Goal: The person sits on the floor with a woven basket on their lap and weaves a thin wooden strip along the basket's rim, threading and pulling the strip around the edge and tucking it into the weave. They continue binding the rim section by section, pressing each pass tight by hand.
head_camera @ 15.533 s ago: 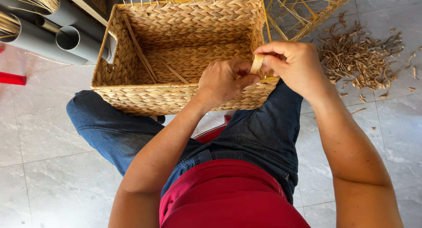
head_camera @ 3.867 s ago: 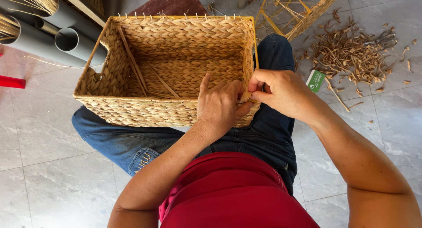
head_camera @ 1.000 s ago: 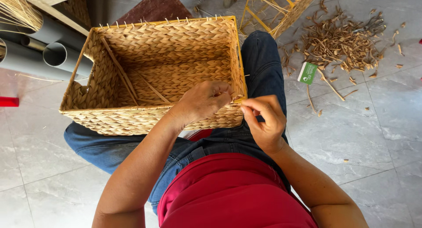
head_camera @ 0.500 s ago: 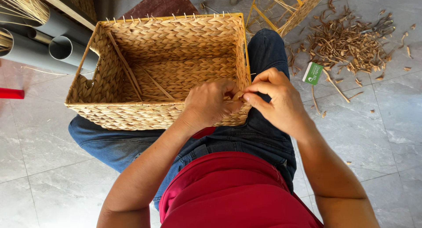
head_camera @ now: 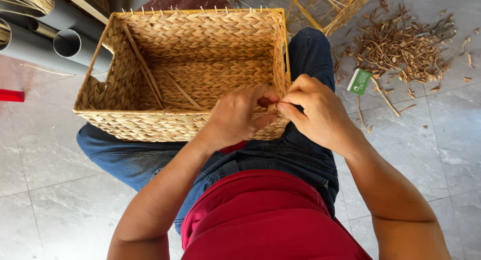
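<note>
The rectangular woven straw basket (head_camera: 185, 74) sat across the person's lap, resting on blue denim jeans (head_camera: 295, 154), its open top facing up. Both hands met at its near right corner. The left hand (head_camera: 238, 117) curled over the rim there, fingers closed and pressed against the weave. The right hand (head_camera: 315, 112) came in from the side, thumb and forefinger pinched tight on a short pale straw strand end (head_camera: 272, 108) sticking out of the corner; the 2 hands were touching at the fingertips. Inside the basket, thin straight sticks (head_camera: 145, 69) leaned along the left wall and floor. A red shirt (head_camera: 265, 220) filled the bottom of the view. On the grey tiled floor (head_camera: 45, 154), well to the right, lay a loose heap of brown straw trimmings (head_camera: 401, 44), with a small green and white tag (head_camera: 359, 82) just beside it. Grey plastic pipes (head_camera: 55, 44) lay at the upper left, and a yellow wire frame (head_camera: 330, 9) stood beyond the basket.
</note>
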